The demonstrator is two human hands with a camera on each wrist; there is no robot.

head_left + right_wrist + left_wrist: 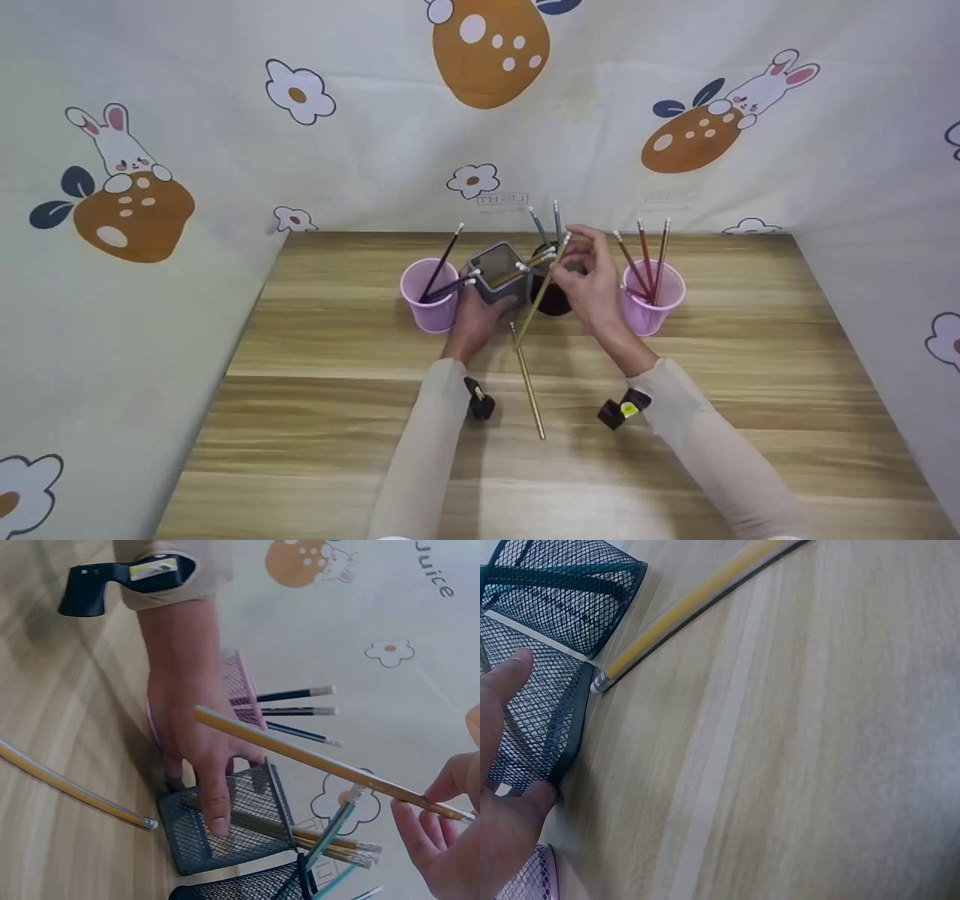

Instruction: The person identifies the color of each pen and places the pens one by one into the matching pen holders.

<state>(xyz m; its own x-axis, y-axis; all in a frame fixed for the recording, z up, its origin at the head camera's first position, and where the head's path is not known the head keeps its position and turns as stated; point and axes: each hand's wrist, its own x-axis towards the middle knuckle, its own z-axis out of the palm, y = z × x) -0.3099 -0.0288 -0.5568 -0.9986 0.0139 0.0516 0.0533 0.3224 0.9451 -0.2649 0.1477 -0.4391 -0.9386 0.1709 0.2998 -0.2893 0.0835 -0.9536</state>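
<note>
My left hand (474, 319) grips the grey square mesh pen holder (516, 297), thumb on its near side; several gold pencils (330, 838) lean in it, erasers up. Between the thumb and fingers of my right hand (596, 289) is a gold pencil (534, 311), pinched near its eraser end. It slants down toward the near side, in front of the holders. Another gold pencil (530, 390) lies on the table, its eraser end toward the square holder. The left wrist view shows my left thumb and a finger (506, 675) against the mesh.
Right beside the square holder stands a round black mesh holder (553, 300) with green pencils (538, 223). A pink mesh cup (435, 319) with dark pencils is on the left. Another pink cup (646, 322), with red and brown pencils, stands behind my right hand. A printed cloth (375, 150) borders the wooden table.
</note>
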